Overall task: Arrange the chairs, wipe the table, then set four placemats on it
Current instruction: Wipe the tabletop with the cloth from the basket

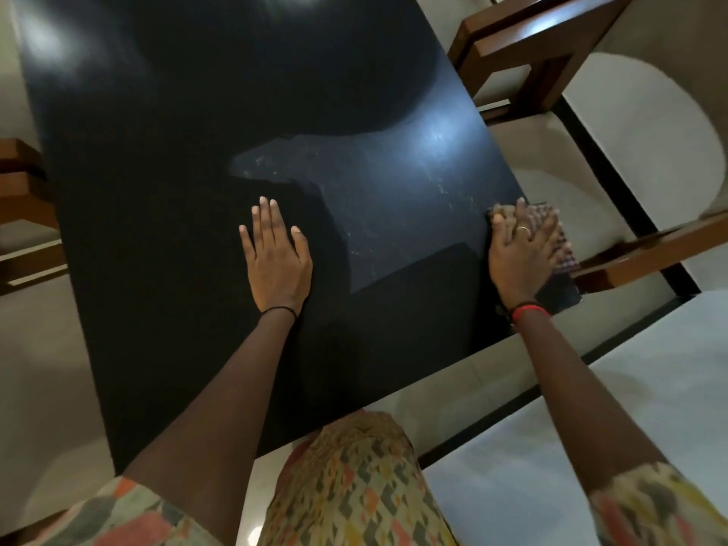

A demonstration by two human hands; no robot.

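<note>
Head view: black counter point(177, 132), patterned cloth point(565, 250) at right edge
left hand point(275, 262) flat, released; right hand point(520, 254) flat, pressing cloth

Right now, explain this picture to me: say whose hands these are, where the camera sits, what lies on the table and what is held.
There is no machine here. A person wears one wide-angle camera on the head, so you look down along their own arms. The left hand lies flat, fingers straight, on the black table. The right hand presses a checked cloth flat against the table's right edge; its fingers are straight, not curled round it. Pale smears show on the tabletop under the light. A wooden chair stands beyond that edge. No placemats are in view.
</note>
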